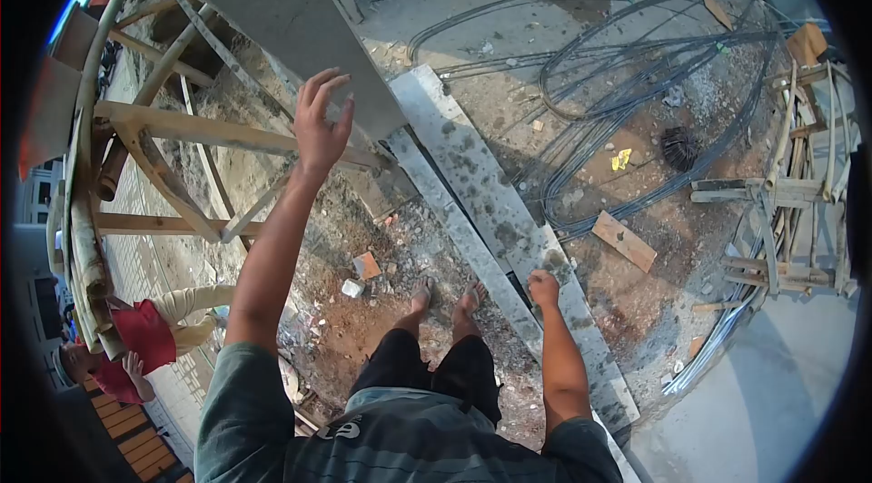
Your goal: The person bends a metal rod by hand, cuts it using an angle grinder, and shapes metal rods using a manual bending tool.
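Observation:
My left hand (322,122) is raised in front of a grey concrete pillar (272,20), its fingers apart and nothing in it. Whether it touches the pillar I cannot tell. My right hand (543,288) is closed above two long, stained grey boards (490,197) that run diagonally past my feet. A dark gap lies between the boards, and a small dark piece shows beside my fist. What the fist holds, if anything, is hidden.
Wooden poles (195,129) form a frame at left, with a person in a red shirt (145,338) beyond. Coiled black rods (581,93) cover the ground at right, near a loose plank (624,241). Rubble and a brick piece (367,265) lie by my feet.

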Available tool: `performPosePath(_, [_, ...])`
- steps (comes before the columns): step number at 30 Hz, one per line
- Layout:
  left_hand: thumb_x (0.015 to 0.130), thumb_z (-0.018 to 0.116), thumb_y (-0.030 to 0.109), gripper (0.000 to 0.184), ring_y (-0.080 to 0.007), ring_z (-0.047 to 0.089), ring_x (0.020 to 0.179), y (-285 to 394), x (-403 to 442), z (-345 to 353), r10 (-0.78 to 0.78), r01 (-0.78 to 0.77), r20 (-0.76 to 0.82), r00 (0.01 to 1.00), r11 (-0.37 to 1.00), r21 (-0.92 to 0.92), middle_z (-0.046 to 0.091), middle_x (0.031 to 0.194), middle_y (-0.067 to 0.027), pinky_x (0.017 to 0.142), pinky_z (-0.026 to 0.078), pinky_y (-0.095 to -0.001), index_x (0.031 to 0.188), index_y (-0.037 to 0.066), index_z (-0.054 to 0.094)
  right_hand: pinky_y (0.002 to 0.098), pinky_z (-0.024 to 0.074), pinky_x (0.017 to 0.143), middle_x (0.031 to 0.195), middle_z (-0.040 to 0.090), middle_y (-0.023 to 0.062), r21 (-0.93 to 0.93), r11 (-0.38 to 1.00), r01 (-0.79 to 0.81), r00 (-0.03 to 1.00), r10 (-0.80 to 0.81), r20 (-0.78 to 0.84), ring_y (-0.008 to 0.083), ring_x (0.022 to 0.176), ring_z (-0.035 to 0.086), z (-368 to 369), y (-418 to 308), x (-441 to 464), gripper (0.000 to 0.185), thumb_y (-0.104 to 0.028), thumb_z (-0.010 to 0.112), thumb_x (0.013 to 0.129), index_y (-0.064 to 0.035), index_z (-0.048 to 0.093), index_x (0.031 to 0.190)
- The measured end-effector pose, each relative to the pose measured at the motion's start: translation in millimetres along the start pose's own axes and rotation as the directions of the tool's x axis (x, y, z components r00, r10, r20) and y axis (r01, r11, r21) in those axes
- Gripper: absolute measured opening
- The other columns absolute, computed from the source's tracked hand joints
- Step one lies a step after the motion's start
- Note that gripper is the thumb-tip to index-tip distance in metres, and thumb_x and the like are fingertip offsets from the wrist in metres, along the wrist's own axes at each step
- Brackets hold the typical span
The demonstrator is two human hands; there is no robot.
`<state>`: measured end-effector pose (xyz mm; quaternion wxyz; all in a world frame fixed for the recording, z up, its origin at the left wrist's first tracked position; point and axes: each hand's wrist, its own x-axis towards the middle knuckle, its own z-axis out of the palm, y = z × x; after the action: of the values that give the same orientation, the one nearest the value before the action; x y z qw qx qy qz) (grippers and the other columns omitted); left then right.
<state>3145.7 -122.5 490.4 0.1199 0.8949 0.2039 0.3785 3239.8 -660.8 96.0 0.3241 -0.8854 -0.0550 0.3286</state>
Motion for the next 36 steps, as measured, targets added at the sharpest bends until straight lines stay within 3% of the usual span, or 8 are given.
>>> performPosePath(3, [0.086, 0.07, 0.005, 0.036, -0.0332, 0.056, 0.119, -7, -73, 83, -0.011, 0.022, 0.137, 0.991, 0.997, -0.078, 0.06, 0.127, -0.0116, 0.1, 0.046, -0.0418, 0.121, 0.009, 0.064, 0.0428, 0.0543, 0.086, 0.103, 0.073, 0.0168, -0.154, 0.988, 0.026, 1.0, -0.026, 0.002, 0.0339, 0.099, 0.069, 3, 22, 36, 0.023, -0.026, 0.07, 0.085, -0.012, 0.075, 0.103])
performPosePath(7, [0.084, 0.073, 0.006, 0.049, -0.04, 0.051, 0.125, -11, -222, 191, -0.431, 0.51, 0.403, 0.807, 0.853, -0.108, 0.048, 0.14, -0.0204, 0.104, 0.044, -0.0452, 0.131, 0.006, 0.056, 0.043, 0.0548, 0.081, 0.094, 0.074, 0.0161, -0.124, 0.992, -0.032, 0.999, 0.03, -0.018, 0.036, 0.093, 0.07, -4, 18, 93, 0.021, -0.024, 0.068, 0.084, -0.0121, 0.075, 0.099])
performPosePath(10, [0.086, 0.073, 0.016, 0.059, -0.0428, 0.042, 0.134, -21, -344, 277, -0.515, 0.531, 0.494, 0.7, 0.838, 0.123, 0.039, 0.148, -0.0238, 0.108, 0.04, -0.0513, 0.139, 0.008, 0.049, 0.0426, 0.0549, 0.081, 0.094, 0.074, 0.0163, -0.17, 0.983, -0.063, 0.997, 0.057, -0.044, 0.0359, 0.092, 0.07, 17, 39, 154, 0.021, -0.023, 0.067, 0.083, -0.0108, 0.074, 0.099])
performPosePath(13, [0.089, 0.069, 0.029, 0.065, -0.0444, 0.031, 0.142, -20, -399, 351, -0.476, 0.435, 0.525, 0.706, 0.876, 0.21, 0.031, 0.154, -0.0255, 0.113, 0.031, -0.056, 0.146, 0.01, 0.043, 0.0429, 0.055, 0.079, 0.09, 0.074, 0.0152, -0.238, 0.971, -0.029, 0.999, 0.018, -0.046, 0.0354, 0.09, 0.07, 50, 69, 210, 0.02, -0.022, 0.068, 0.083, -0.0108, 0.074, 0.098])
performPosePath(17, [0.095, 0.059, 0.042, 0.065, -0.0401, 0.023, 0.148, -29, -442, 435, -0.457, 0.275, 0.456, 0.764, 0.87, 0.41, 0.024, 0.16, -0.0202, 0.116, 0.017, -0.0656, 0.151, 0.017, 0.039, 0.0432, 0.0526, 0.092, 0.114, 0.069, 0.0166, -0.339, 0.94, 0.037, 0.993, 0.003, 0.119, 0.0347, 0.109, 0.065, 97, 95, 276, 0.033, -0.023, 0.066, 0.084, -0.0109, 0.068, 0.116])
performPosePath(23, [0.096, 0.058, 0.045, 0.068, -0.0395, 0.02, 0.15, -40, -458, 443, -0.442, 0.315, 0.374, 0.816, 0.881, 0.353, 0.024, 0.161, -0.0178, 0.116, 0.017, -0.0668, 0.152, 0.014, 0.037, 0.0445, 0.0466, 0.102, 0.13, 0.061, 0.0195, -0.293, 0.954, -0.062, 0.99, 0.097, 0.106, 0.0373, 0.121, 0.057, 149, 107, 364, 0.038, -0.029, 0.065, 0.087, -0.0113, 0.065, 0.121])
performPosePath(30, [0.096, 0.059, 0.041, 0.064, -0.0454, 0.019, 0.149, -51, -454, 442, -0.409, 0.279, 0.422, 0.809, 0.899, 0.337, 0.026, 0.16, -0.02, 0.116, 0.017, -0.0671, 0.15, 0.013, 0.04, 0.05, 0.0497, 0.095, 0.125, 0.061, 0.0249, -0.319, 0.927, 0.198, 0.978, -0.208, 0.004, 0.0422, 0.117, 0.059, 217, 136, 466, 0.043, -0.029, 0.06, 0.09, -0.0046, 0.058, 0.125])
performPosePath(36, [0.092, 0.063, 0.04, 0.06, -0.0477, 0.017, 0.149, -54, -458, 444, -0.426, 0.288, 0.47, 0.773, 0.896, 0.337, 0.027, 0.16, -0.0225, 0.115, 0.013, -0.069, 0.144, 0.013, 0.048, 0.0529, 0.0486, 0.094, 0.121, 0.062, 0.0305, -0.269, 0.963, 0.008, 0.997, 0.011, 0.07, 0.0469, 0.11, 0.061, 252, 113, 481, 0.047, -0.032, 0.052, 0.097, -0.0019, 0.054, 0.133])
